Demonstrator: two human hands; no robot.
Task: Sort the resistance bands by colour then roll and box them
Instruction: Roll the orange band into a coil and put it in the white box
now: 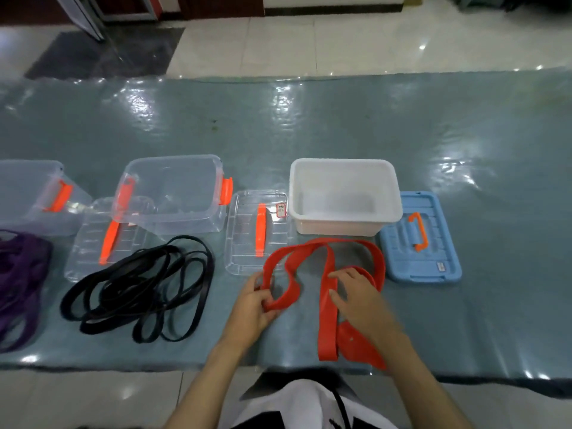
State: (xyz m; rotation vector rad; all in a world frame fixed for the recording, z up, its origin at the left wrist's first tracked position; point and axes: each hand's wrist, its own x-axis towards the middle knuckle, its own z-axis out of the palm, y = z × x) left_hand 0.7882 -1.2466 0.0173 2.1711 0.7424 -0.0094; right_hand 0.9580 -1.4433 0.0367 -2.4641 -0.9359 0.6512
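- Your left hand [257, 300] pinches a fold of the red bands [328, 292], thumb and fingers curled round the strip near the table's [464, 144] front edge.
- Your right hand [356, 300] lies on the same red bands with fingers spread and fairly straight, pressing a strip flat; the loose ends trail toward you.
- To your left the black bands [139, 292] lie in a tangled heap, and the purple bands [18, 280] sit at the far left edge.
- Beyond the red loop stands the white box [345, 196], open, with its blue lid [422, 239] just beside it on the right.
- A clear lid [258, 232] lies left of the white box, then a clear box [173, 193] propped on another lid, and a second clear box [34, 193] further left.
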